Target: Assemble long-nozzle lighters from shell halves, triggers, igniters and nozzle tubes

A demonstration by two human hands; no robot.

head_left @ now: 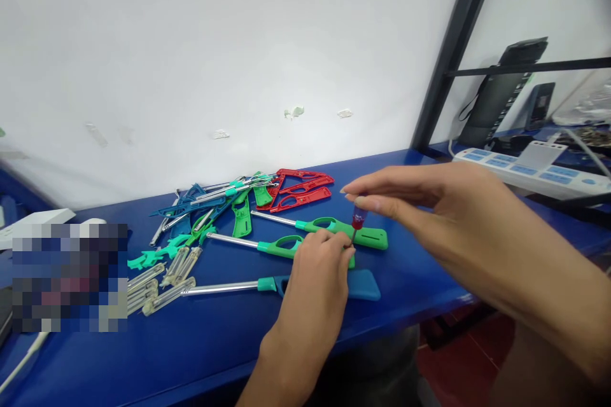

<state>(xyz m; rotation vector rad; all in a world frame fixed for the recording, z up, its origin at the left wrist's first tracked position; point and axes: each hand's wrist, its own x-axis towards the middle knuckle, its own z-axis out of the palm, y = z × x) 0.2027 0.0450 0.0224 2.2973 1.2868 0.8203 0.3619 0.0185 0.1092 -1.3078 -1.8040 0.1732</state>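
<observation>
My right hand (pixel 424 203) pinches the top of a small screwdriver (pixel 358 217) with a dark purple and red handle. The screwdriver stands nearly upright, its tip down by my left fingertips. My left hand (pixel 317 273) has its fingers closed over the handle of a green gas lighter (pixel 279 247) lying on the table. Beyond it lies a second green lighter (pixel 375 237) with a long metal tube. On the near side, a blue lighter (pixel 365 285) runs partly beneath my left hand. The exact spot the screwdriver tip touches is hidden.
Clear plastic fuel tanks (pixel 179 267) and turquoise parts (pixel 153 257) lie left on the blue table (pixel 214 343). Behind are red handle shells (pixel 300 197), green shells (pixel 242 217) and metal tubes. A white power strip (pixel 534 172) lies right, near a black rack post (pixel 449 51).
</observation>
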